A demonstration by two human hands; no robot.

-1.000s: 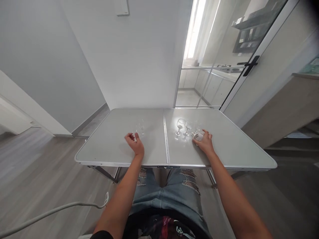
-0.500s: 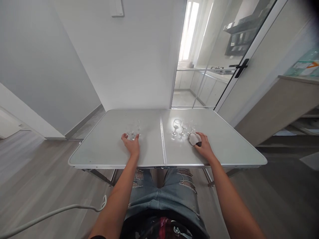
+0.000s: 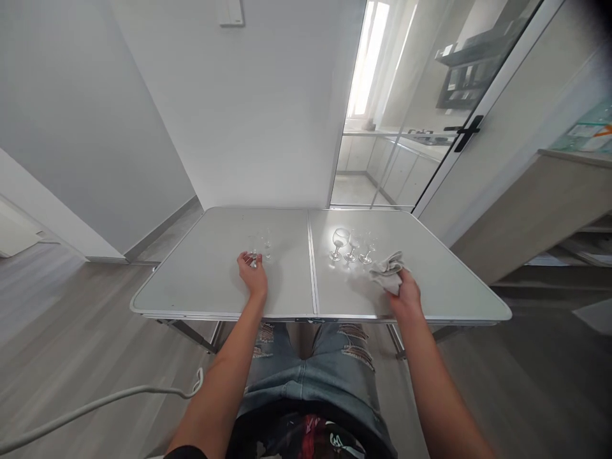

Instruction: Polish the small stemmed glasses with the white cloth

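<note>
A grey folding table (image 3: 201, 284) is filling the middle of the view, with a seam (image 3: 311, 268) dividing its top into two halves. Taking that seam's middle as the clock's centre and 12 o'clock as pointing away from the person, a glass door (image 3: 411, 127) is standing beyond the far edge at about 1 o'clock. A white cable (image 3: 95, 405) is trailing over the floor at about 8 o'clock.

The right hand (image 3: 406, 293) is resting on the right half at about 4 o'clock, its fingers clenched on a grey cloth (image 3: 387, 271), which is bunching out of the grip toward 11 o'clock and lying on the tabletop. The left hand (image 3: 253, 277) is lying on the left half at about 8 o'clock, its fingertips grasping the foot of a small glass (image 3: 252, 250) that is standing upright.

Three stemmed glasses (image 3: 352, 245) are standing in a row at about 2 o'clock, just beside the cloth, the one nearest it apparently not touching it. A second small glass (image 3: 266, 244) is standing just beside the held one, at its 2 o'clock.
</note>
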